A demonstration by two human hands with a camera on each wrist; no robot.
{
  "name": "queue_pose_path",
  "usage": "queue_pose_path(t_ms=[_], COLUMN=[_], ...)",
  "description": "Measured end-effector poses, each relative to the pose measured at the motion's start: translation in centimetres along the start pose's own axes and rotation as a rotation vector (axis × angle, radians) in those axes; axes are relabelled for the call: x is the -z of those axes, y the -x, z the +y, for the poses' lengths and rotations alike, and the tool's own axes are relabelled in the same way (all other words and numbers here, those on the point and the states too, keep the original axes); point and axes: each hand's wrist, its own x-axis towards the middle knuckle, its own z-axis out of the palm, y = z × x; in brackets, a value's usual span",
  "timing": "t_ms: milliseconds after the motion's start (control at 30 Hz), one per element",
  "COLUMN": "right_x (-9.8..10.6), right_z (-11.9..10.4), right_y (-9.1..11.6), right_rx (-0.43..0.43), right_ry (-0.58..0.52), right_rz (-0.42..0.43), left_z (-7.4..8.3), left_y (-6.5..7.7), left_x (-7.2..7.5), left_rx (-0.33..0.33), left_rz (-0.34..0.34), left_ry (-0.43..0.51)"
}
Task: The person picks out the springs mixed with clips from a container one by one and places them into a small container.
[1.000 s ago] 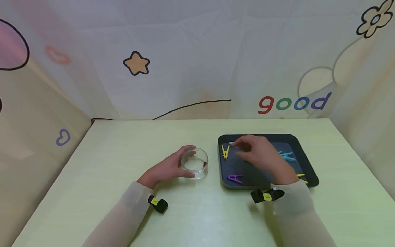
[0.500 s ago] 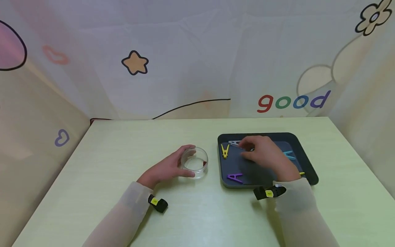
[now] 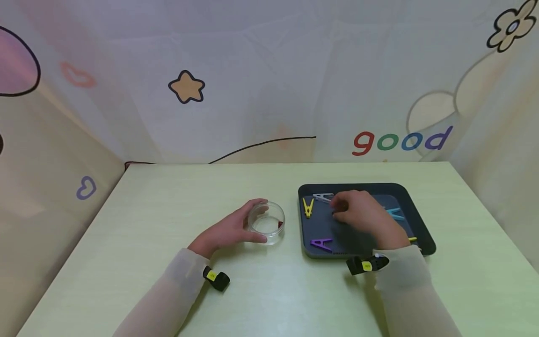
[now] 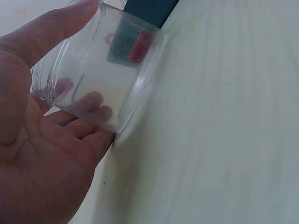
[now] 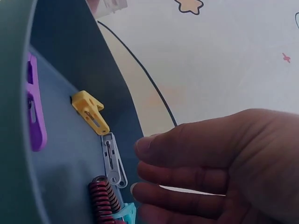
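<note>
My left hand (image 3: pixel 229 230) grips a clear round jar (image 3: pixel 269 238) on the table, thumb on one side and fingers round the other. In the left wrist view, a red coil spring (image 4: pixel 141 46) lies inside the jar. My right hand (image 3: pixel 364 213) is over the dark tray (image 3: pixel 423 231), with its thumb and fingers slightly bent and nothing between them. Below its fingertips in the right wrist view are dark red coil springs (image 5: pixel 103 198); the head view hides them behind the hand. A white clothespin (image 3: pixel 322 197) lies just left of the fingertips.
Also in the tray are a yellow clothespin (image 3: pixel 308 208), a purple clothespin (image 3: pixel 322 244), a blue clothespin (image 3: pixel 395 213) and another yellow clothespin (image 3: pixel 412 239), partly covered by the right wrist. A printed curtain (image 3: pixel 261 84) hangs behind the table (image 3: pixel 269 299).
My right hand has shifted slightly right and lower over the tray, its fingers drawing closer together, and more of the white clothespin shows. My left hand and the jar have stayed put.
</note>
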Motion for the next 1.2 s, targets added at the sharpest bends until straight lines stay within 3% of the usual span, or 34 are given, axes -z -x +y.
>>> queue_pose_path(t_ms=[1200], right_x=[-0.74], right_z=[0.77], right_y=[-0.83], right_rx=[-0.051], right_ry=[0.051], right_rz=[-0.062], left_z=[-0.27], left_y=[-0.09], left_x=[-0.02], left_rx=[-0.023], left_rz=[0.008], left_ry=[-0.011])
